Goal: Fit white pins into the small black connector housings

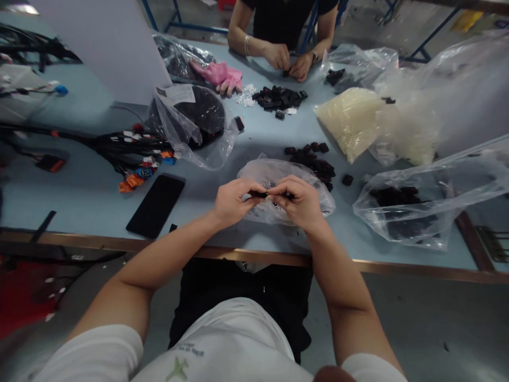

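Observation:
My left hand [234, 200] pinches a small black plastic connector [259, 194] between thumb and fingers. From the other side my right hand [297, 199] meets it, thumb and fingertips pressed together at the connector's end. Whatever lies in the right fingertips is too small to make out. Both hands are above a clear plastic bag [254, 168] with small dark and pale bits in it. Just behind the bag lies a heap of black connectors [316, 163], and one loose connector [347, 180] sits to its right.
A black phone [156, 206] and wire harnesses [115, 146] lie on the left. Bags of black parts stand left [202, 114] and right [401, 207], with a bag of cream pieces [350, 116] behind. Across the table, a co-worker's hands [292, 61] handle a part near more black connectors [279, 98].

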Available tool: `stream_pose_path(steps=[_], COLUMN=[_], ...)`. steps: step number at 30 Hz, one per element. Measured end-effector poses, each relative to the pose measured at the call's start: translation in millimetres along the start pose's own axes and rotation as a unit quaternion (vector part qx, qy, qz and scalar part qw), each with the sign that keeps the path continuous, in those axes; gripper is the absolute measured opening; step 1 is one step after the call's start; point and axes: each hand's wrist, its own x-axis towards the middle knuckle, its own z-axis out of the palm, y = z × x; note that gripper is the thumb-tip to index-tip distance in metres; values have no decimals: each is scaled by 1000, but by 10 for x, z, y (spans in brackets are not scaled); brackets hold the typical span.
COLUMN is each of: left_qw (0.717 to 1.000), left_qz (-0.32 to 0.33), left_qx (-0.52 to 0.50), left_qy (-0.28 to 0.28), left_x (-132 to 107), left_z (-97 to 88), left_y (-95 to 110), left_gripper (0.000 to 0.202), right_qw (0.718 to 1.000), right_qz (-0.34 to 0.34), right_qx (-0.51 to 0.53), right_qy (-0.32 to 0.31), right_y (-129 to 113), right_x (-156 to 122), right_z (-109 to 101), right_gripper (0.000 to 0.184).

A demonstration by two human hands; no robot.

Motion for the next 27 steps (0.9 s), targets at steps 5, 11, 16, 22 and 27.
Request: stream_pose_path(steps=[5,11,16,22,27], left_qw=[999,998,998,985,984], left_qz=[45,34,-26,-115,-115], left_qx=[-28,-60,-45,-112,-126], left_qy=[2,-4,30,64,57], left_x=[-54,-38,9,-8,-7], left_z=[32,50,15,18,38], left_y=[-23,-46,-39,-132,-127], left_gripper=[15,14,23,33,32], right_qw=[987,954,977,958,893], right_qz=[129,204,186,112,114], right_qx=[80,201,96,-227,-345], right_qy=[-56,-94,-41,-138,-266], right_y=[-9,19,79,145,107], right_x=[46,98,92,76,73], right_z=[-14,5,-95,-75,53], right_gripper=[29,39,24,14,21])
